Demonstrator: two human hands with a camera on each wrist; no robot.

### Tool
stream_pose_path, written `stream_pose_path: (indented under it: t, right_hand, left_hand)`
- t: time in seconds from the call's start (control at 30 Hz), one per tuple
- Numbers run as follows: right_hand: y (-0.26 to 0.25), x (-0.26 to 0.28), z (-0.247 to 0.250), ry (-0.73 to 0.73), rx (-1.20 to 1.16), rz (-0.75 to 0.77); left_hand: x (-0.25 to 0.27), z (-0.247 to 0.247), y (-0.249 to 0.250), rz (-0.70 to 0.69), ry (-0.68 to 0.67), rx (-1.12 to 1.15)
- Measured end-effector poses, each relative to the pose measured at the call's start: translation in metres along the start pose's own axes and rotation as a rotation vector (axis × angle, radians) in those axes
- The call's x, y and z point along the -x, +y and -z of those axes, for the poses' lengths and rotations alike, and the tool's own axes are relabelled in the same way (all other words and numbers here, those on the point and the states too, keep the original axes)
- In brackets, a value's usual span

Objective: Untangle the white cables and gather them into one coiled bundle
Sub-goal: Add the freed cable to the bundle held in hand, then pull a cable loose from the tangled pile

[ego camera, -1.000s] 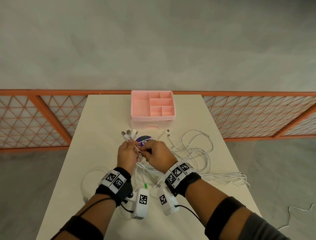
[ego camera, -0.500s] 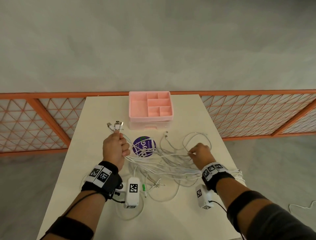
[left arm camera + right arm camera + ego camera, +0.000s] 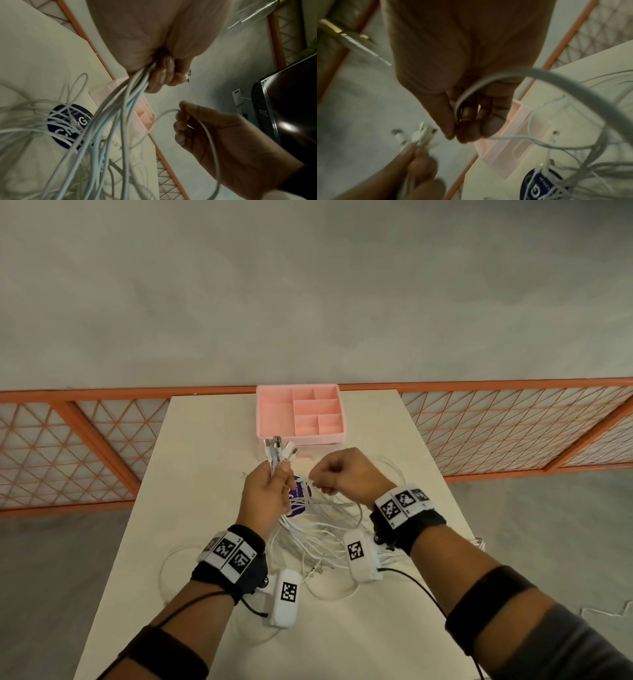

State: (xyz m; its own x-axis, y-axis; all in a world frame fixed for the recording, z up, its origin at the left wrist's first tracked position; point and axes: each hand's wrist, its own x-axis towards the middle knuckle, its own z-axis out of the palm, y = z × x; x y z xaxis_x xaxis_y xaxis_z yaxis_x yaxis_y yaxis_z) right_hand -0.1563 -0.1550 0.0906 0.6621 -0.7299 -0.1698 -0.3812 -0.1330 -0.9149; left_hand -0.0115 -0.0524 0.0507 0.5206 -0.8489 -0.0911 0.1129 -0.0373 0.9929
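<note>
Several white cables (image 3: 318, 529) lie tangled on the cream table (image 3: 212, 440) between my wrists. My left hand (image 3: 270, 491) grips a bunch of them in its fist, and their plug ends (image 3: 279, 448) stick up above the thumb. In the left wrist view the cables (image 3: 120, 108) fan down out of the left hand (image 3: 161, 75). My right hand (image 3: 339, 470) is just right of it and pinches a single cable. The right wrist view shows that cable (image 3: 467, 94) between thumb and fingers of the right hand (image 3: 462, 129), with the plug ends (image 3: 421, 134) beside it.
A pink compartment tray (image 3: 274, 412) stands at the table's far edge, just behind the plugs. A round purple sticker (image 3: 299, 498) lies under the cables. An orange lattice railing (image 3: 513, 426) runs behind the table, and floor drops off on both sides.
My right hand has come back from the right side of the tangle to just beside the left hand, bringing a cable. The left hand has lifted its bunch towards the pink tray.
</note>
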Motion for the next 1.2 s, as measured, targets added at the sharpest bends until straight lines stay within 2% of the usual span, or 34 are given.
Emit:
stream_pose_path:
  t: [0.1,0.2,0.27,0.43,0.5,0.63,0.7,0.77,0.83,0.9,0.97,1.0,1.07,1.1,1.13,1.2]
  right_hand:
    - [-0.012,0.003,-0.021,-0.124,-0.101,0.085]
    - [-0.027,0.001,-0.025,-0.077,-0.221,0.137]
    - [-0.035,-0.001,-0.021,0.006,-0.274,0.177]
    - [-0.057,-0.009,-0.002,0.247,-0.414,0.273]
    - [-0.068,-0.011,0.009,0.337,-0.485,0.334]
    - [-0.076,-0.018,0.040,0.605,-0.652,0.421]
    - [-0.065,-0.023,0.052,0.696,-0.673,0.383]
    - [-0.042,-0.027,0.060,0.741,-0.537,0.239]
    - [-0.017,-0.029,0.063,0.682,-0.201,0.026]
    - [0.000,-0.027,0.061,0.495,0.240,-0.186]
    - [0.007,-0.022,0.049,0.339,0.616,-0.289]
    - [0.008,-0.019,0.040,0.312,0.729,-0.246]
    - [0.005,-0.015,0.019,0.262,0.795,-0.006]
    - [0.003,-0.015,0.010,0.192,0.783,0.108]
    - [0.002,-0.015,0.000,0.104,0.753,0.177]
    - [-0.002,-0.015,-0.015,-0.028,0.659,0.201]
  left_hand:
    - [-0.005,-0.001,0.003,-0.003,0.024,0.019]
    - [-0.005,0.000,0.003,0.041,0.000,0.131]
    - [-0.005,0.002,0.002,0.059,-0.037,0.222]
    - [-0.002,0.001,-0.007,0.090,-0.124,0.248]
    - [-0.002,-0.001,-0.012,0.085,-0.142,0.225]
    - [-0.003,0.007,-0.022,0.074,-0.132,0.161]
    - [-0.006,0.011,-0.022,0.078,-0.088,0.182]
    - [-0.011,0.014,-0.019,0.066,-0.032,0.173]
    - [-0.015,0.018,-0.015,0.049,0.016,0.147]
    - [-0.020,0.020,-0.012,0.042,0.038,0.119]
    - [-0.022,0.018,-0.009,0.045,0.039,0.083]
    - [-0.023,0.016,-0.008,0.048,0.033,0.058]
    - [-0.023,0.010,-0.006,0.053,0.015,-0.002]
    - [-0.022,0.007,-0.005,0.055,0.003,-0.025]
    - [-0.021,0.004,-0.005,0.053,-0.008,-0.042]
    - [-0.020,0.000,-0.004,0.048,-0.020,-0.056]
